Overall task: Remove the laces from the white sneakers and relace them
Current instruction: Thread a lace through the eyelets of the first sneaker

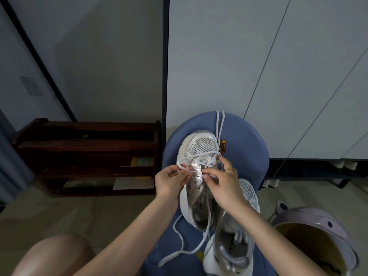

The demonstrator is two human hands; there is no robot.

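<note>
Down at the near edge, a bare knee [57, 253] is sitting at lower left, and a lilac bin [318, 236] is standing open at lower right. Between them, on the blue stool [245, 134], the second sneaker [231, 246] is lying with its heel toward the person, partly hidden under the right forearm. A loose run of white lace [180, 238] is trailing off across the blue seat toward the near side.

Moving up, the first sneaker [199, 170] is lying on the stool with its long axis running away from the person, heel near, mesh toe pointing at the far wall and tipping slightly left. The left hand [171, 182] is pinching a lace strand tight between thumb and fingertips at the sneaker's left eyelets. The right hand [223, 182], wearing a gold ring [229, 169], is curling its fingers in over the tongue, gripping the lace narrowly at the right eyelets. Loops are crossing loosely over the forefoot.

Farther on, two lace strands are running past the toe and over the stool's far rim. Beyond that, a dark wooden rack [89, 156] is standing at left against the wall, and pale cabinet doors [258, 66] are filling the right.
</note>
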